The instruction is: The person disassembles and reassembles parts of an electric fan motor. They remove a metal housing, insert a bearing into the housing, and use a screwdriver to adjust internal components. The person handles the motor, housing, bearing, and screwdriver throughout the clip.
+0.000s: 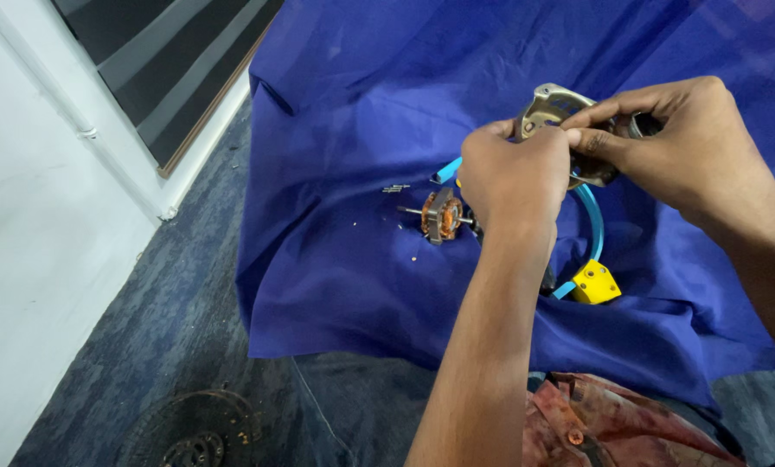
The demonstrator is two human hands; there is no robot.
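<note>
Both sets of fingertips pinch a grey metal motor bracket [550, 108], held up over the blue cloth [353, 104]: left hand [513, 177] grips its near edge, right hand [673, 143] wraps the far side. Below sit a copper-wound rotor [440, 215], small screws [395, 188] and a blue hoop with a yellow block [595, 283].

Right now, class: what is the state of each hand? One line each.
Left hand: closed, pinching the rim of the metal motor housing.
Right hand: closed, gripping the same metal motor housing from the other side.

metal housing [550, 111] half-hidden behind hands
</note>
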